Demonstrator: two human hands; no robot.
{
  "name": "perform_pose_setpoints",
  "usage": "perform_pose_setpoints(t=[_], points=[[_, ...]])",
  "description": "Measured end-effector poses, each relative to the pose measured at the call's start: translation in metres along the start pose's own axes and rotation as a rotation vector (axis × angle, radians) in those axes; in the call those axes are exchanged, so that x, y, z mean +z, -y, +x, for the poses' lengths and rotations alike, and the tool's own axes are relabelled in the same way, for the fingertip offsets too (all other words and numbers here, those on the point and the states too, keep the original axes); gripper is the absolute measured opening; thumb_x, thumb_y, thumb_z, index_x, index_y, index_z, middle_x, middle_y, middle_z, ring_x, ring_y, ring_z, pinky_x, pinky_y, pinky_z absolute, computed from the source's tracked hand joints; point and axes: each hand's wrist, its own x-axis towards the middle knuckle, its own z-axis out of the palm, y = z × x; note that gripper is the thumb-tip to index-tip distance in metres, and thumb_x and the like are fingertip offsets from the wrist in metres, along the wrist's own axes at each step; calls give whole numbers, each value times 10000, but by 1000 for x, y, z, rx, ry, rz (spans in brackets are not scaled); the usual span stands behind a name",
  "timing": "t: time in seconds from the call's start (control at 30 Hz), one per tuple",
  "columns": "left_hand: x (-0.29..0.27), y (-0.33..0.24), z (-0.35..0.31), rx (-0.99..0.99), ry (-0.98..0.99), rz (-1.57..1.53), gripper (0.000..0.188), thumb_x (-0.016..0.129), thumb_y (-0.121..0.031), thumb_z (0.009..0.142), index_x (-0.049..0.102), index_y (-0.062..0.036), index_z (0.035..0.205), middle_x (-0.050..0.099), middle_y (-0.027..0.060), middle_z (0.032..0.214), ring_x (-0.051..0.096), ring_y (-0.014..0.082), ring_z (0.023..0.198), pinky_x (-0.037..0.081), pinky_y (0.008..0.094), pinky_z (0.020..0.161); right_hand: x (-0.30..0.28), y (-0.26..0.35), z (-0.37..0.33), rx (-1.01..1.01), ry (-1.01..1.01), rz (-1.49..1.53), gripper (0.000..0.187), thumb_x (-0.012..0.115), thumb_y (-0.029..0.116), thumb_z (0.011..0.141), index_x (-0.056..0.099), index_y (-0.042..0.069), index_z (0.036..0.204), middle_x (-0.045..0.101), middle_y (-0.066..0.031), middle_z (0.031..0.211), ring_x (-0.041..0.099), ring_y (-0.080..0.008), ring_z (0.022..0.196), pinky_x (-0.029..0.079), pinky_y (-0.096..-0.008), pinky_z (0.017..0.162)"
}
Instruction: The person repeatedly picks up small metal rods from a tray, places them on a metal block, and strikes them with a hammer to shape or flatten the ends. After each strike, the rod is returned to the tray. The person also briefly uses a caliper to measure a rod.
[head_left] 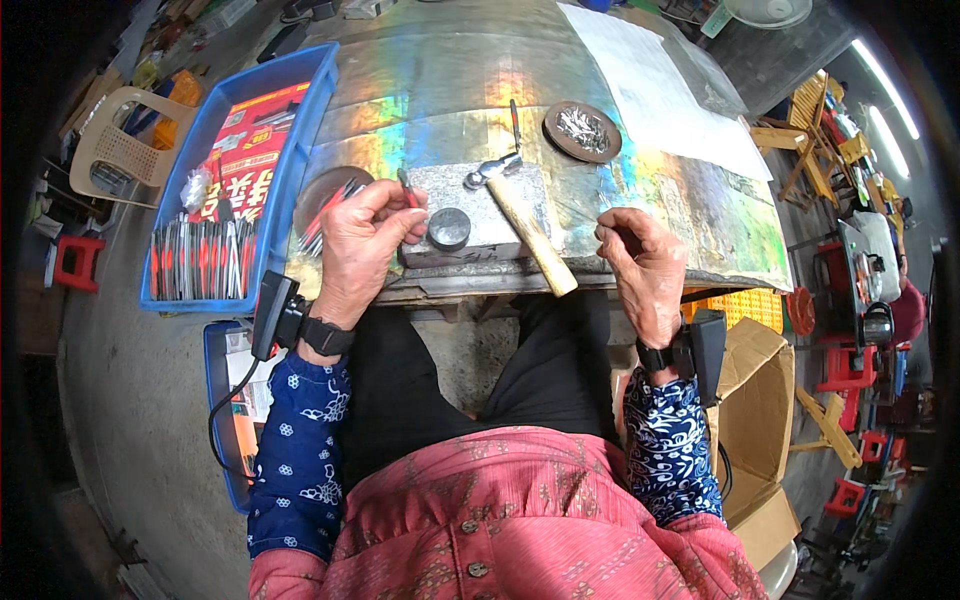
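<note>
My left hand (362, 240) is closed in a pinch on a slim red-and-black piece (408, 188), held above the left end of a grey metal block (520, 200). My right hand (645, 262) hovers off the block's right side, fingertips pressed together; whatever they hold is too small to make out. A round black disc (449, 229) sits on the block near my left hand. Across the block lies a hammer (528, 228), its wooden handle jutting past the table's front edge. Behind my left hand, partly hidden, a brown dish (318, 190) holds several slim red-and-black pieces.
A brown dish (556, 124) of small metal parts stands farther back, with a slim black-and-red tool (515, 125) nearby. At left, a blue tray (331, 75) holds rows of slim pieces. White sheets (650, 95) cover the far right. A cardboard box (757, 390) stands below.
</note>
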Motion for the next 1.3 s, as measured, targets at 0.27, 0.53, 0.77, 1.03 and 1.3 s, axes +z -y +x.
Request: perform_pose_setpoints(t=[0.27,0.53,0.77,1.03,1.3], points=[[4,2,-3,190,-96,280,109,686,12,835,679,31,942,687,35,823,630,63,727,511,198,642,18,45,-14,-37,88,102,49,627,-39,868,630,-23,914,646,-25,839,607,-69,708,486,-199,655],[15,-18,-31,-70,-80,-369,125,597,-42,933,585,8,1047,679,132,914,685,171,769,578,249,611,46,69,-27,168,192,559,68,624,-31,870,611,-43,936,650,-50,824,663,-114,730,508,-205,617],[29,-32,-49,-257,3,-759,171,563,-101,965,521,-21,1111,663,169,977,700,239,806,606,310,639,58,81,-32,225,207,632,66,628,-32,869,635,-38,935,627,-28,829,615,-68,669,481,-189,603],[33,-31,-58,-317,-2,-885,158,534,-111,983,518,-32,1118,658,170,982,699,242,821,601,333,650,63,81,-39,188,122,581,65,646,-9,873,631,-52,919,601,-28,834,555,-48,614,441,-190,546],[35,-33,-60,-321,-2,-919,154,525,-112,988,510,-33,1120,653,169,985,698,239,813,604,336,651,65,81,-44,183,101,588,60,640,0,883,624,-45,920,610,-22,820,550,-42,607,442,-186,534]])
